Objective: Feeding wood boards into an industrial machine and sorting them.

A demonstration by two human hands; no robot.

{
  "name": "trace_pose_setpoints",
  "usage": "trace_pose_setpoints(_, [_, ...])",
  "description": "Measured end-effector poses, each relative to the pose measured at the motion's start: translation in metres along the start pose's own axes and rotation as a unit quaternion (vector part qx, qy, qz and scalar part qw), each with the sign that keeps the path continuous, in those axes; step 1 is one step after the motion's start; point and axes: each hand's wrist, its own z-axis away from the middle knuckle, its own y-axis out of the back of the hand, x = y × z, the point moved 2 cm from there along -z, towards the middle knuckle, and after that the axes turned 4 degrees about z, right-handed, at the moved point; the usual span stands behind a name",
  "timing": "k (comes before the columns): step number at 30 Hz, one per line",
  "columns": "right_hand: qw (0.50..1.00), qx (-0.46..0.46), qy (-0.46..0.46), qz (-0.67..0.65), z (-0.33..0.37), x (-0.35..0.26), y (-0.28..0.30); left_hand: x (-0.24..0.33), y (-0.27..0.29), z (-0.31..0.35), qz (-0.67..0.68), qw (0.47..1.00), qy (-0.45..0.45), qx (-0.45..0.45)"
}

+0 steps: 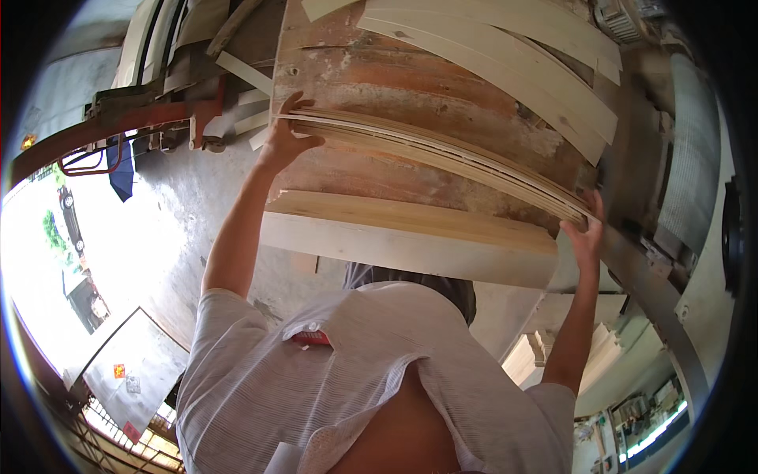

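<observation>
A bundle of thin, pale wooden strips (442, 156) stands on edge across the worn work table (379, 75), its long edges facing up. Around its left end is my left hand (289, 144), thumb on the near side and fingers on the far side. My right hand (586, 233) grips the opposite end, which lies nearer to me. Along the table's near edge rests another long stack of pale boards (410, 225), apart from both hands.
Loose thin wood sheets (505, 67) overlap at the far right of the table. A red metal frame (118, 126) juts in at the left, beside scrap wood pieces (245, 75). Stacked wood blocks (602, 355) sit low at the right, under a long metal rail (659, 296).
</observation>
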Motion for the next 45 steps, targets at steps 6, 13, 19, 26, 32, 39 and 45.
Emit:
trace_pose_setpoints(6, [0.992,-0.062,-0.060,-0.096,0.013,-0.006,0.023,-0.002,0.002,0.016,-0.004,1.000,0.008,-0.012])
trace_pose_setpoints(13, [0.890,-0.012,0.143,0.433,-0.011,-0.028,0.010,-0.004,-0.003,0.003,0.033,0.999,0.009,-0.023])
trace_pose_setpoints(19, [0.890,-0.109,0.267,0.354,-0.014,-0.181,-0.165,0.000,0.009,0.008,0.009,1.000,0.006,-0.013])
trace_pose_setpoints(26, [0.810,-0.160,0.215,0.521,-0.039,-0.175,-0.261,0.009,0.018,0.018,-0.101,0.994,-0.035,0.005])
trace_pose_setpoints(32, [0.800,-0.177,0.282,0.498,-0.040,-0.177,-0.260,0.112,-0.031,0.024,-0.458,0.864,-0.208,-0.014])
trace_pose_setpoints(39, [0.800,-0.138,0.315,0.492,-0.024,-0.179,-0.274,0.084,-0.081,-0.001,-0.433,0.859,-0.227,-0.152])
trace_pose_setpoints(45, [0.810,-0.131,0.307,0.482,-0.025,-0.167,-0.280,0.056,-0.085,-0.001,-0.446,0.844,-0.285,-0.092])
